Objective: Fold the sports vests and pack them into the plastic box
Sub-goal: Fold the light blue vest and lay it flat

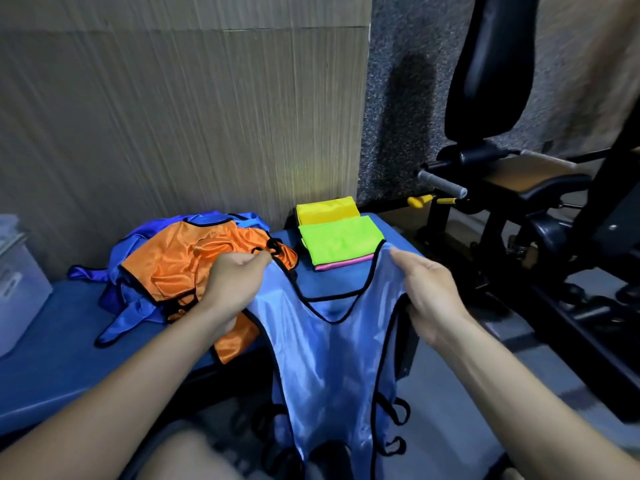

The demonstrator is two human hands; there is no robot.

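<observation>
I had the light blue vest (332, 358) pinched by its two shoulder straps, left hand (232, 289) closed on one strap and right hand (427, 296) closed on the other, the body hanging off the front edge of the blue bench (52, 348) toward my knees. Satin-slick and nearly weightless, it looked limp enough to slide out of a loose pinch, so I judged the black-trimmed straps and hem corners the surest holds for folding. The orange vest (194, 265) lay crumpled to the left, folded ones (339, 247) sat stacked behind, and the plastic box (17, 289) waited at the far left.
</observation>
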